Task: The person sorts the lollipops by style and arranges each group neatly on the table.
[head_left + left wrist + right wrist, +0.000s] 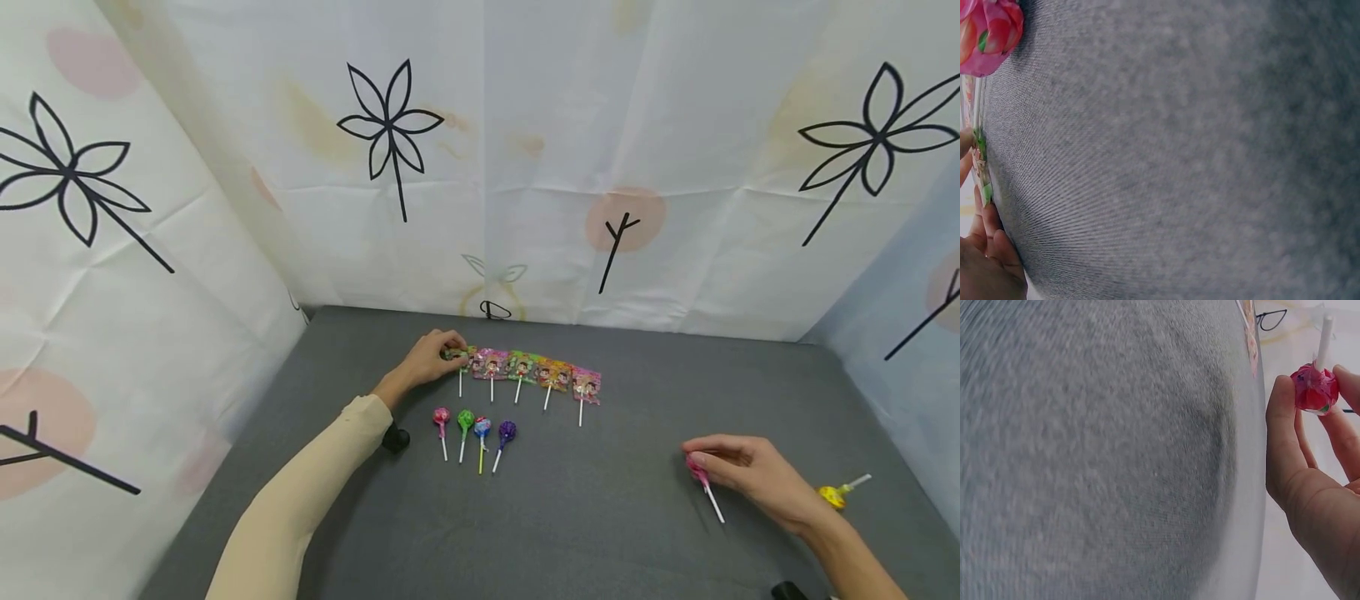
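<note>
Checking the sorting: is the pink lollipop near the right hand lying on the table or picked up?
Picked up: the right hand pinches the pink lollipop by its head.

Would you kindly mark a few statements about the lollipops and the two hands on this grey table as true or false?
1. The right hand pinches a pink lollipop. True.
2. The left hand rests at the right end of the row of flat wrapped lollipops. False: it touches the left end.
3. Four round lollipops lie in a row in front of the flat ones. True.
4. A yellow lollipop lies beside the left hand. False: it lies near the right wrist.
</note>
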`<action>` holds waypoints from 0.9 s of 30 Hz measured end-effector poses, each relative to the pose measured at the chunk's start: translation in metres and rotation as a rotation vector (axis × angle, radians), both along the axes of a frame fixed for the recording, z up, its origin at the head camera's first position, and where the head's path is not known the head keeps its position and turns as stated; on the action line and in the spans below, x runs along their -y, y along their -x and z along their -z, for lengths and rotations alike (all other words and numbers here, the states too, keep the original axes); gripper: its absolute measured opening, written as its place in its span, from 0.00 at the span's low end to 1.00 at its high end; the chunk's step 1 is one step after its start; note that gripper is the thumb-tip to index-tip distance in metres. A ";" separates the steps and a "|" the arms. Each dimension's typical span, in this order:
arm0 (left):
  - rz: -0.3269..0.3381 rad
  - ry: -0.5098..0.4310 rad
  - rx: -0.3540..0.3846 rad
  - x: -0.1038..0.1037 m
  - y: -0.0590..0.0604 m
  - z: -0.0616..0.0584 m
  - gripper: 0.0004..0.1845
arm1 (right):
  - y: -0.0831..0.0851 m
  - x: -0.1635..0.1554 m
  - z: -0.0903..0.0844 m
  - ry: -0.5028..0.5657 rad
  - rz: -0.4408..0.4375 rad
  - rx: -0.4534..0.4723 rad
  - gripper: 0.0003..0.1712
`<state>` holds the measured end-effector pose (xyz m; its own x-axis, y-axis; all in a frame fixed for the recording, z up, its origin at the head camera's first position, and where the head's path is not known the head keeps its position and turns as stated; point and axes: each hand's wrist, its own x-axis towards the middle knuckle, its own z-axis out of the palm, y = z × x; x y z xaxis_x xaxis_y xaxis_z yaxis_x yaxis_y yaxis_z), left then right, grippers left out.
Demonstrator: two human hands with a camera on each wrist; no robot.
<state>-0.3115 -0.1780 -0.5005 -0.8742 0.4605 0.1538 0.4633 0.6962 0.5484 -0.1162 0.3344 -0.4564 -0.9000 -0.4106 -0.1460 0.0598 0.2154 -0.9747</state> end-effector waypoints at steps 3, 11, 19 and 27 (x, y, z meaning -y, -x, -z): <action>-0.001 0.005 0.002 0.000 0.002 0.002 0.11 | 0.001 0.005 -0.001 -0.037 0.008 -0.006 0.21; -0.008 0.012 0.002 0.003 0.010 0.012 0.12 | 0.006 0.020 -0.001 -0.081 0.027 0.022 0.23; -0.010 0.003 -0.003 0.002 0.003 0.004 0.11 | 0.011 0.034 0.003 -0.035 0.015 0.013 0.26; -0.028 -0.005 -0.009 -0.002 -0.006 -0.006 0.11 | 0.015 0.049 0.005 -0.006 0.015 -0.034 0.24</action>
<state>-0.3053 -0.1764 -0.4943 -0.8856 0.4348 0.1634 0.4480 0.7066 0.5478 -0.1313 0.2851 -0.4614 -0.9107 -0.3959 -0.1177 0.0301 0.2204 -0.9749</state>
